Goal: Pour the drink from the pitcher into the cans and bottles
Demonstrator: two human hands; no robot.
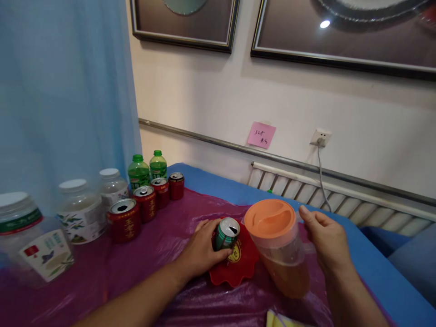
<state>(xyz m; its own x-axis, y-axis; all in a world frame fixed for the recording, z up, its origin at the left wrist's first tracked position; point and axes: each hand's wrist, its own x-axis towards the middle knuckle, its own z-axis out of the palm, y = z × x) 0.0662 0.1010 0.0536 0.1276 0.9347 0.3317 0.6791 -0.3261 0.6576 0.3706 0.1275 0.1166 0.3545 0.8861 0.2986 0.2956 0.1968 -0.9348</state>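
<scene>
My left hand is wrapped round a green drink can with an opened top. The can is upright over a red wavy-edged dish with a yellow mark in its middle. To the right is a clear plastic pitcher, tilted in view, with an orange lid and brownish liquid inside. My right hand is closed at the pitcher's handle side, thumb up near the lid; its fingertips are partly hidden.
Several red cans stand in a row at left, beside clear white-lidded jars and two green-capped bottles. A yellow item lies at the front edge. Behind the table are a radiator and a plugged-in cord.
</scene>
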